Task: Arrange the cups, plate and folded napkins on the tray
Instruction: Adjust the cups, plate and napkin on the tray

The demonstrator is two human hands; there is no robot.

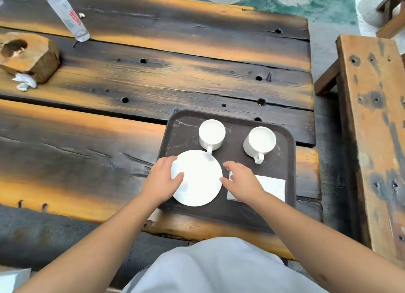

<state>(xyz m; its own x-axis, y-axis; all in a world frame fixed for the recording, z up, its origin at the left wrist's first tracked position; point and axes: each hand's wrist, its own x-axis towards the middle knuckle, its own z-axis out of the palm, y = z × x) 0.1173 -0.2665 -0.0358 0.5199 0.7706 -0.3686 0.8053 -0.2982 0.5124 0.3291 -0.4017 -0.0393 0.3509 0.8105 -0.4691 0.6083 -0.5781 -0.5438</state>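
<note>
A dark brown tray (285, 209) lies at the near right corner of the wooden table. Two white cups stand upright on its far half, one at the left (211, 134) and one at the right (260, 143), handles pointing toward me. A white plate (200, 178) rests on the tray's near left part. My left hand (162, 180) grips the plate's left rim, thumb on top. My right hand (242, 182) hovers with spread fingers at the plate's right rim, partly covering a white folded napkin (272, 186) on the tray's near right.
A clear plastic bottle (65, 12) leans at the table's far left. A wooden block (30, 56) with crumpled white paper (25, 82) beside it sits at the left edge. A wooden bench (372, 128) runs along the right side.
</note>
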